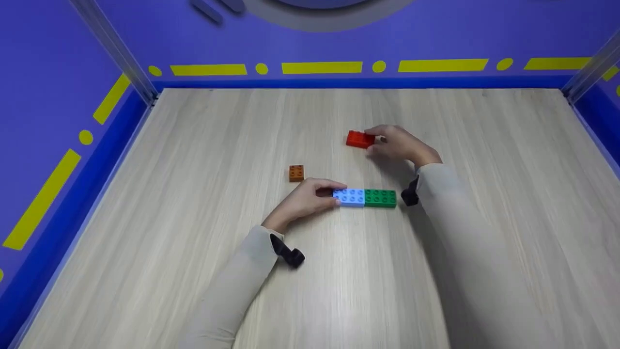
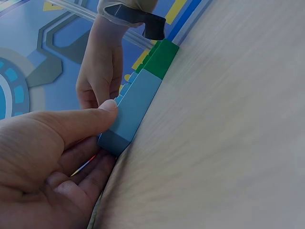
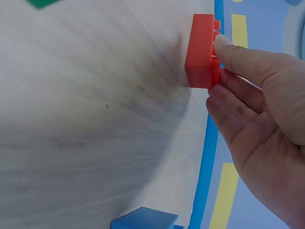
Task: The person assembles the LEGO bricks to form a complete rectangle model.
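The right arm (image 1: 472,242) is stretched forward farther than the left arm (image 1: 232,291), and both are slanted inward, toward each other. The left hand (image 1: 305,196) is turned to the right at the wrist (image 1: 274,220); its thumb (image 2: 86,125) is laid nearly straight, and its fingers (image 2: 97,176) are bent opposite it in a pinch. The right hand (image 1: 399,143) is turned to the left, its thumb (image 3: 252,62) and fingers (image 3: 228,114) likewise set opposite each other in a pinch. The two hands are held apart, untouched by one another.
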`<state>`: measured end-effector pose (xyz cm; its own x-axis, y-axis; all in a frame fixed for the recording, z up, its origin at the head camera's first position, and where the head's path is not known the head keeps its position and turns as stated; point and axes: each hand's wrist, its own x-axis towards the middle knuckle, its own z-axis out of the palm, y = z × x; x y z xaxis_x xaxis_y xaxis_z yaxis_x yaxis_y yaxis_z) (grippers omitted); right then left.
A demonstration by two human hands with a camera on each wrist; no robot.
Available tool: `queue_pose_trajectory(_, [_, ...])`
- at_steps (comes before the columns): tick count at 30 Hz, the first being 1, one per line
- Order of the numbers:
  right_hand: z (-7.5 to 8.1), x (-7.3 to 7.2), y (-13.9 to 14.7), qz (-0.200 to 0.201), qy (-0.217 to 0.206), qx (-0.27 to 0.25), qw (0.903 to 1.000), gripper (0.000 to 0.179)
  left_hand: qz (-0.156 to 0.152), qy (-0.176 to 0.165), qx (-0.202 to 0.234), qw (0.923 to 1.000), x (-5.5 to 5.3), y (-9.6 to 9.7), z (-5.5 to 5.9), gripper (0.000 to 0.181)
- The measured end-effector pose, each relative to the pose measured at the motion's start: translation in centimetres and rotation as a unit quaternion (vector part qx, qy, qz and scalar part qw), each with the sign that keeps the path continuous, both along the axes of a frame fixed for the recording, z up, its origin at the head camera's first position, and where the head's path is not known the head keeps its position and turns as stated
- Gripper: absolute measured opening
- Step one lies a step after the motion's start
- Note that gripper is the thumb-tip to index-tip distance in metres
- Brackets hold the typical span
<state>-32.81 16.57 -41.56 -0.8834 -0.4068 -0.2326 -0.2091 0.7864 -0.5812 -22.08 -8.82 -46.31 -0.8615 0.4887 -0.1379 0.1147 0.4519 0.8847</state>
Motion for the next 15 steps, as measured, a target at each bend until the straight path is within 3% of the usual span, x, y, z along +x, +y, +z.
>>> queue_pose_trajectory(15, [-0.11,0.49,-0.57,-0.005,0.023,0.015,0.9996,0.047,-0.002,0.001,0.013,0.9999,0.03,0.01,0.0,0.037])
